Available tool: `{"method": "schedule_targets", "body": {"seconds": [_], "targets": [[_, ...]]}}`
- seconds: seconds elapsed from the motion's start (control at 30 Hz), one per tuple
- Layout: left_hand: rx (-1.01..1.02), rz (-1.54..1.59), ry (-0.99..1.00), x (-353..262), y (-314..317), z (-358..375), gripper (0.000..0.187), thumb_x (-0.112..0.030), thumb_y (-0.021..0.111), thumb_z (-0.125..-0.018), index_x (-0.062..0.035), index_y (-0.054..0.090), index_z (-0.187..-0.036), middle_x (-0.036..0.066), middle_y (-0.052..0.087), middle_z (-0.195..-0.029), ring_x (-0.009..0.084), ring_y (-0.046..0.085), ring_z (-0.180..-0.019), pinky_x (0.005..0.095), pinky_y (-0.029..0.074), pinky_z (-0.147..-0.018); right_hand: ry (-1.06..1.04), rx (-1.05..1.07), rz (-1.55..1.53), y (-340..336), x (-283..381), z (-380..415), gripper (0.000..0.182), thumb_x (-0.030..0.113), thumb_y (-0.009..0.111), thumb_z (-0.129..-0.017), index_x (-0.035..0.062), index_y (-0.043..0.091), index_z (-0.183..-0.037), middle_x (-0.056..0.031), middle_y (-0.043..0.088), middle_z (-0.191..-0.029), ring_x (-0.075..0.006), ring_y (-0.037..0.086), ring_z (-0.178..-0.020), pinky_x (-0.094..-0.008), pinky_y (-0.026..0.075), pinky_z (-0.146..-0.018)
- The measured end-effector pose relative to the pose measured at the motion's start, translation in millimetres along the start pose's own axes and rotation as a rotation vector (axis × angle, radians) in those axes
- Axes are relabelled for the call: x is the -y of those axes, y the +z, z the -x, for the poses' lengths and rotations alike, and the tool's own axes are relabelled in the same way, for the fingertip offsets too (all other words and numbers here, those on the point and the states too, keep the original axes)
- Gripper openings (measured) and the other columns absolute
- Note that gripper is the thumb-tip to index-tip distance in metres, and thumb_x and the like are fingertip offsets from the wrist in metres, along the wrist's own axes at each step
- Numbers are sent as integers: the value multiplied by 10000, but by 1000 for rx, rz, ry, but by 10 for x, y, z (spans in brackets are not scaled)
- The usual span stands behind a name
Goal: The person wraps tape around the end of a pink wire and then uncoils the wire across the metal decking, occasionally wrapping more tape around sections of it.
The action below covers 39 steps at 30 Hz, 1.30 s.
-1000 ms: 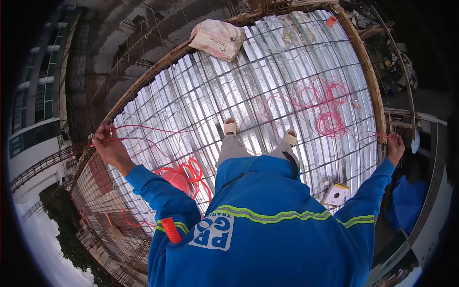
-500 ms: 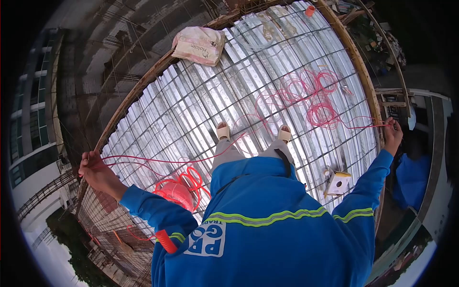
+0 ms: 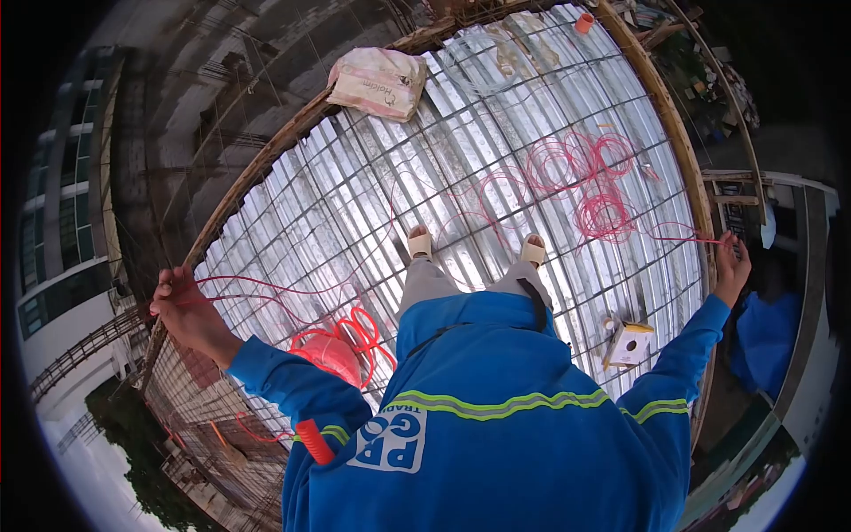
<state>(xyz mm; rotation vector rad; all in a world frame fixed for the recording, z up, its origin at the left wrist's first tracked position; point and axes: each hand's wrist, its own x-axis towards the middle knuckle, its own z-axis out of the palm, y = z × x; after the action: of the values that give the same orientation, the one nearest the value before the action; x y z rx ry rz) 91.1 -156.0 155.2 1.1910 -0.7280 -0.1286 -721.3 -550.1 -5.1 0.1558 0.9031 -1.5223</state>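
Thin red wire [image 3: 266,285] leads from my left hand [image 3: 191,316], out at the far left, across the metal decking. My left hand is closed, with the wire pinched between its fingers. Over at the right edge, my right hand [image 3: 731,270] has its fingers closed on another stretch of the wire. That stretch runs back to loose loops of the same wire [image 3: 605,211] lying on the decking ahead of my feet. Nearer my left arm lies a bundle of thicker orange-red corrugated tubing [image 3: 330,356], partly wrapped in plastic.
Steel bars [image 3: 372,182] form a grid over the corrugated metal decking [image 3: 310,217]. A cement bag [image 3: 379,82] lies by the far left edge. Wooden boards [image 3: 660,93] border the deck. A small box [image 3: 628,343] stands near my right arm. A short orange pipe [image 3: 584,23] is at the far end.
The wire from my left hand hangs slacker and has dropped toward the decking near my feet. Both hands stay wide apart, and my right hand is slightly lower in view.
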Motion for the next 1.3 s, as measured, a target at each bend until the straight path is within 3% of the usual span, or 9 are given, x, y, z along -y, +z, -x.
{"method": "schedule_targets", "body": {"seconds": [0.37,0.47,0.5,0.53,0.6,0.77,0.87,0.97,1.3], "targets": [[341,-214,-187,-98,499,194,417,-342,302,-929,-10,539,-844,144,506,-1056,245,499,-976,387,349,-911,-118,-99,63,-381,107,-411,132,-10,404,-852,-117,402,-928,-161,467,-835,-248,510,-778,-438,472,-856],[329,-565,-243,-157,651,252,504,-391,318,-935,26,596,-878,132,533,-1061,231,500,-969,351,344,-910,-451,93,1033,-455,-87,-275,153,-15,469,-828,-115,435,-939,-153,499,-870,-266,520,-851,-412,459,-871],[354,-614,-261,-181,668,251,507,-393,322,-936,24,607,-895,122,548,-1055,227,502,-975,339,345,-911,-23,-130,196,-589,280,-706,172,19,485,-833,-112,450,-940,-146,501,-852,-277,519,-861,-422,438,-892],[379,-664,-291,-210,665,259,511,-395,326,-937,23,618,-911,112,563,-1048,223,505,-980,327,345,-913,138,-4,166,-968,547,-1074,197,40,488,-840,-107,448,-966,-158,495,-867,-294,509,-886,-445,426,-896],[391,-753,-330,-290,674,277,482,-369,321,-944,8,622,-941,105,576,-1053,217,512,-996,314,347,-917,-1,-115,170,-1058,562,-1244,210,41,475,-849,-109,429,-988,-195,462,-939,-331,478,-942,-489,411,-894],[167,-245,-276,-148,638,407,451,-319,370,-910,58,617,-891,163,545,-1103,248,485,-1050,356,332,-938,88,-57,272,-497,-190,-633,229,115,423,-878,-75,399,-1006,-198,470,-1002,-348,459,-1060,-545,322,-981],[192,-111,-281,93,773,519,437,-238,326,-886,74,614,-784,166,592,-906,245,510,-983,343,386,-843,104,-35,157,-483,-872,-526,224,163,400,-895,-58,436,-882,-183,509,-860,-342,516,-972,-540,348,-966],[213,-90,-426,404,1202,716,424,-272,390,-902,55,596,-728,123,597,-836,148,469,-703,265,364,-634,169,-50,207,7,-1977,554,246,167,357,-906,-10,443,-759,-144,517,-821,-285,525,-884,-479,384,-952],[1015,-304,-871,1564,2832,2023,252,-237,604,-837,3,666,-881,-44,537,-568,18,371,-493,205,280,-439,374,149,605,-426,-3702,2013,245,182,379,-920,-18,520,-905,-145,575,-896,-266,575,-891,-388,456,-858]]}}
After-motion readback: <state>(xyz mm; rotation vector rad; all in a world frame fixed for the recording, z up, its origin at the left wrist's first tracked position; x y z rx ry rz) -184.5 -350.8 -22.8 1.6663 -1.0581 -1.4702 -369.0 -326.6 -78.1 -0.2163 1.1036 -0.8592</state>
